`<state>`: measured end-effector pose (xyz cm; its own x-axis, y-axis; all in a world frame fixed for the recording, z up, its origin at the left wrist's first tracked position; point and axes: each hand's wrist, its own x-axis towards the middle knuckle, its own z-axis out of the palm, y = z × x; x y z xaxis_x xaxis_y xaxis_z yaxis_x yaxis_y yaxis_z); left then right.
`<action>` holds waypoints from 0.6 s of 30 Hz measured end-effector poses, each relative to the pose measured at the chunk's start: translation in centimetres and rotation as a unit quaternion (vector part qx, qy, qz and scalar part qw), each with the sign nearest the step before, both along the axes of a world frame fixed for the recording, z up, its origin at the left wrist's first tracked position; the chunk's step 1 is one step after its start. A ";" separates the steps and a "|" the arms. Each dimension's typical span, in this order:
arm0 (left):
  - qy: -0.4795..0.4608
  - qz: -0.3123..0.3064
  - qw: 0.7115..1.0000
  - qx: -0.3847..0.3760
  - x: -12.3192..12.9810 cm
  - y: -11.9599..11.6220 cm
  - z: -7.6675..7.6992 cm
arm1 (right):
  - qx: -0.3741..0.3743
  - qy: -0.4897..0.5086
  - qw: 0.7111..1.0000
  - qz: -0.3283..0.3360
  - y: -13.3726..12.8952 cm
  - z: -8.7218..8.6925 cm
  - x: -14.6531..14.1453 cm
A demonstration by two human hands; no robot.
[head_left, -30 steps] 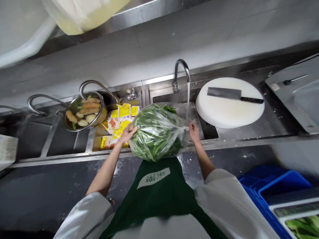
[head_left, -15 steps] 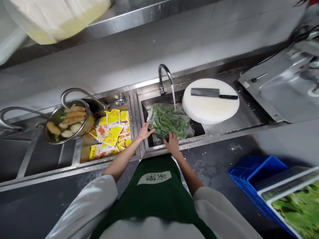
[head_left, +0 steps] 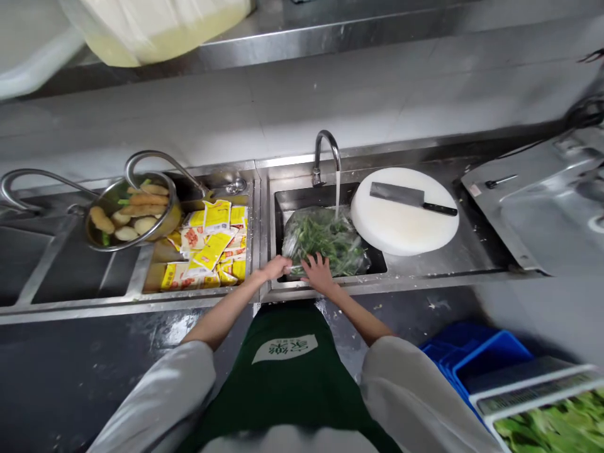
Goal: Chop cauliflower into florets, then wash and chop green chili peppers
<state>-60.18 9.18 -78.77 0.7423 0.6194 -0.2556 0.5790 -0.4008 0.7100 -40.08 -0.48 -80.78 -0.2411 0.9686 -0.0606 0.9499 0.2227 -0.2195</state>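
Note:
A clear plastic bag of green vegetables [head_left: 330, 242] lies in the sink basin [head_left: 377, 261], under water running from the curved faucet [head_left: 336, 148]. The vegetables' kind is blurred by the plastic. At the bag's near left corner, my left hand [head_left: 277, 267] is closed on the plastic. My right hand [head_left: 319, 274] rests at the bag's near edge with its fingers spread, touching it. Right of the bag, a round white cutting board [head_left: 401, 229] overlaps the basin's edge and carries a cleaver [head_left: 399, 194].
Yellow food packets [head_left: 214, 248] fill the left basin, beside a metal pot [head_left: 172, 217] of carrots and pale roots. Blue crates [head_left: 495, 355] and a white crate of leafy greens [head_left: 557, 418] stand low at right. A steel shelf [head_left: 292, 41] overhangs the counter.
My left hand has gone from spread fingers to closed on the bag's corner. The plastic is shifted and bunched toward me. My view has tilted slightly.

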 end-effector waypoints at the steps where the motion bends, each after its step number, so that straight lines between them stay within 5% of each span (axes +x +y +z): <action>1: -0.001 0.002 1.000 -0.008 -1.1 -1.4 0.1 | 0.006 0.002 1.000 0.016 -1.0 -0.5 -0.2; 5: -0.010 0.017 0.999 -0.029 -3.6 -6.8 0.7 | 0.062 0.035 0.997 0.043 -3.4 -1.8 -0.9; 8: -0.046 0.089 0.995 -0.026 -3.6 -7.4 1.7 | 0.083 0.071 0.992 0.060 -1.8 -1.7 -1.2; 12: -0.154 0.193 0.969 0.019 -0.2 -0.3 4.8 | 0.098 0.121 0.987 -0.048 4.7 1.2 0.1; 15: -0.211 0.192 0.956 0.074 3.7 6.2 8.9 | 0.220 0.175 0.951 -0.125 9.4 5.5 2.1; 18: -0.257 0.152 0.946 0.128 6.5 9.3 13.5 | 0.334 0.234 0.899 -0.162 11.4 10.1 3.8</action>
